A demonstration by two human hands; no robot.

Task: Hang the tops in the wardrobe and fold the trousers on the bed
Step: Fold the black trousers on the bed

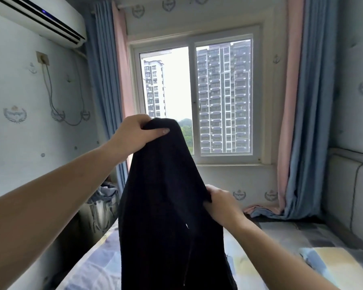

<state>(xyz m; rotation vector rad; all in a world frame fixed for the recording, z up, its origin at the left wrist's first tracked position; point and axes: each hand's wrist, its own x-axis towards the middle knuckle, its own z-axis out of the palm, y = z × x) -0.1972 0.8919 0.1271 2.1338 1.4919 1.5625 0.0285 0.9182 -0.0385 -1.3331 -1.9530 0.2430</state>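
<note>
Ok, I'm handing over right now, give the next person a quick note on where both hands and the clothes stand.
Left hand: raised, grips the top edge of the dark garment.
Right hand: lower, pinches the garment's right edge.
The garment hangs over the bed; whether it is a top or trousers I cannot tell.
No wardrobe or hanger in view, no folded trousers visible.
Left: identify it, then hang or fold it.
</note>
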